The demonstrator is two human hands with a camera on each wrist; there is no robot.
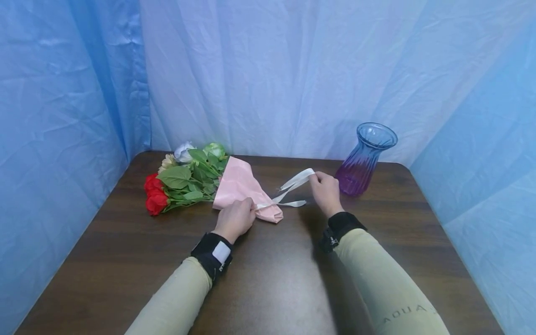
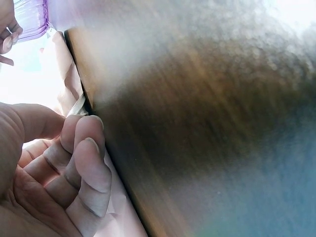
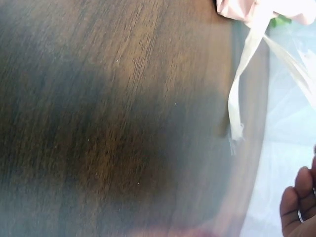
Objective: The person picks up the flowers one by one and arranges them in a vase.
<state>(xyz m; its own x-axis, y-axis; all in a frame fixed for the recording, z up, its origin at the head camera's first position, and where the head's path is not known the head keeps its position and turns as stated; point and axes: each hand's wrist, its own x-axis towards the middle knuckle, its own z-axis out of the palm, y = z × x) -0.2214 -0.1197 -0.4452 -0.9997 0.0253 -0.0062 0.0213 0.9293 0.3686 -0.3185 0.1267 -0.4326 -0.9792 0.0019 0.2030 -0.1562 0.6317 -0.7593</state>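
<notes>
Where the bouquet [image 1: 177,177] lies: on the table [image 1: 268,284], blooms to the left, pink wrapping [image 1: 237,182] narrowing to the right.
White ribbon [image 1: 298,180]: at the wrapping's narrow end, one tail loose.
Left hand [image 1: 234,219]: fingertips pinch ribbon against the wrapping.
Right hand [image 1: 326,193]: fingers pinch another stretch of ribbon.
Glass vase [image 1: 357,171]: standing just beside the right hand.

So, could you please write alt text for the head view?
A person's right hand holds a white ribbon, which the left hand pinches at a bouquet's pink wrapping. A blue-purple glass vase stands at the right of the dark wooden table.
</notes>
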